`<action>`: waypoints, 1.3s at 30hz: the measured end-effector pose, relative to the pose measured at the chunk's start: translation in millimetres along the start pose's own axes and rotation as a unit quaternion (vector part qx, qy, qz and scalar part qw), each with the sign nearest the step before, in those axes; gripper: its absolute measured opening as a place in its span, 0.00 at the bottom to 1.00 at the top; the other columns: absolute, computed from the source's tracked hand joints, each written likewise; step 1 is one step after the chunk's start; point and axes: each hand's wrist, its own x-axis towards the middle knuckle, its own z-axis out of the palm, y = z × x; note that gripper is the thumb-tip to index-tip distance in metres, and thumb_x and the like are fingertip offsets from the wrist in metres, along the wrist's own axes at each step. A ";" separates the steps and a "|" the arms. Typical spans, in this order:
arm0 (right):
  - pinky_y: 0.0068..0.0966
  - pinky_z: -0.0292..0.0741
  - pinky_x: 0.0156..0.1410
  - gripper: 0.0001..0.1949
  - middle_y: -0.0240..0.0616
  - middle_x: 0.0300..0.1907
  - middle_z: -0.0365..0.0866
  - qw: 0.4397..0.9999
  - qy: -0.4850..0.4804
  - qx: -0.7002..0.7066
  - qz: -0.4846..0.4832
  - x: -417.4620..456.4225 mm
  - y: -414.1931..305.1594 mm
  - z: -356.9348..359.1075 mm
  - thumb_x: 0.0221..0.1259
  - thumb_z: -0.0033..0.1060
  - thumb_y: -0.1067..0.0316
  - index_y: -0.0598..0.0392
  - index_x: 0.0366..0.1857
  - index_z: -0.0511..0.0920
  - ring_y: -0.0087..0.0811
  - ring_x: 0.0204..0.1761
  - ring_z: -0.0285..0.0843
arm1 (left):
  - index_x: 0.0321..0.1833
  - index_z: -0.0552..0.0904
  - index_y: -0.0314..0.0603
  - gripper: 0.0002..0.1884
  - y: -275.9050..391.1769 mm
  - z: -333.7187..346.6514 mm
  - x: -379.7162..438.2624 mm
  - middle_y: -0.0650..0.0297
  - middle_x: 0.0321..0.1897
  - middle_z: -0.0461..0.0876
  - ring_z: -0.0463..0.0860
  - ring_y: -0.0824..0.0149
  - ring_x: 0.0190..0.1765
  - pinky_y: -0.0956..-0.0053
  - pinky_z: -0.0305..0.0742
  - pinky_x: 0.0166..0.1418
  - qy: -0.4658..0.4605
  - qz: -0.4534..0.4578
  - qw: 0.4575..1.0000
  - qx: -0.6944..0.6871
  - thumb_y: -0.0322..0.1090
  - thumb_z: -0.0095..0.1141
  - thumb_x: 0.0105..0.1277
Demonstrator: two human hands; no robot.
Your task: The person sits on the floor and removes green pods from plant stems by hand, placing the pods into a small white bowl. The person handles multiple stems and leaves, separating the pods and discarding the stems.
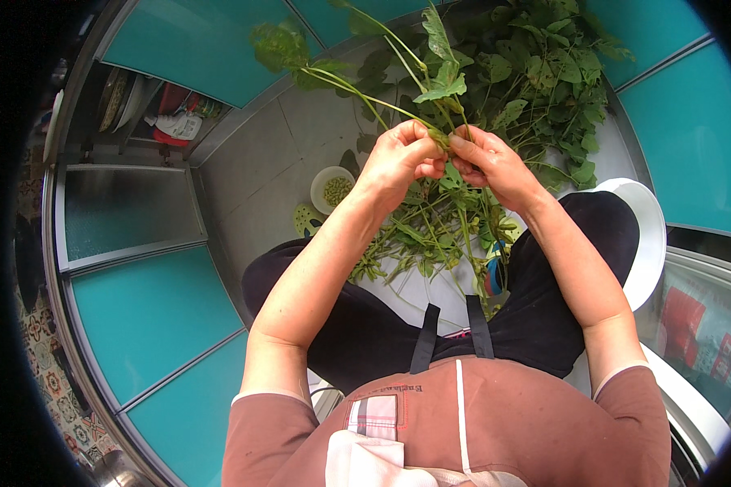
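My left hand (402, 158) and my right hand (494, 163) meet in front of me, close together above the floor. Between them they grip a leafy bean plant (441, 115), likely soybean, whose stems fan out upward and to the left. The fingertips of both hands pinch at a green pod (440, 137) on its stem; the fingers partly cover it. Beneath the hands lies a heap of cut stems and green pods (426, 237). A white bowl (317, 185) with shelled green beans (337, 191) stands on the floor beyond my left forearm.
A large pile of leafy plants (542, 79) fills the far right, against turquoise cabinet doors (694, 140). At left a frosted cabinet door (131, 213) hangs open below a shelf with plates and a white bottle (180, 126). A yellow-green clog (306, 218) and a white rounded object (646, 243) flank my knees.
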 end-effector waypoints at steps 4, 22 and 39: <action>0.11 0.50 0.23 0.11 0.21 0.22 0.60 1.000 -0.009 0.018 0.015 -0.8 -1.5 -0.4 0.65 0.48 0.56 0.52 0.33 0.68 0.11 0.21 0.51 | 0.30 0.72 0.40 0.04 -0.9 -0.2 -0.7 0.63 0.26 0.77 0.76 0.73 0.26 0.83 0.73 0.31 -0.006 0.013 1.000 0.010 0.24 0.54 0.56; 0.15 0.57 0.26 0.11 0.25 0.22 0.63 0.996 0.033 -0.078 -0.040 3.3 1.7 0.5 0.65 0.48 0.57 0.54 0.33 0.67 0.15 0.23 0.56 | 0.44 0.76 0.38 0.13 3.4 -1.5 0.1 0.65 0.37 0.79 0.79 0.72 0.40 0.77 0.76 0.48 0.017 0.040 0.998 0.054 0.29 0.61 0.57; 0.17 0.60 0.25 0.13 0.30 0.21 0.68 0.984 0.077 -0.151 -0.058 5.8 8.0 3.0 0.65 0.46 0.56 0.56 0.33 0.68 0.17 0.21 0.61 | 0.42 0.75 0.40 0.11 -5.1 -3.7 4.7 0.64 0.37 0.79 0.79 0.71 0.40 0.76 0.77 0.46 0.059 0.018 0.998 -0.029 0.22 0.58 0.56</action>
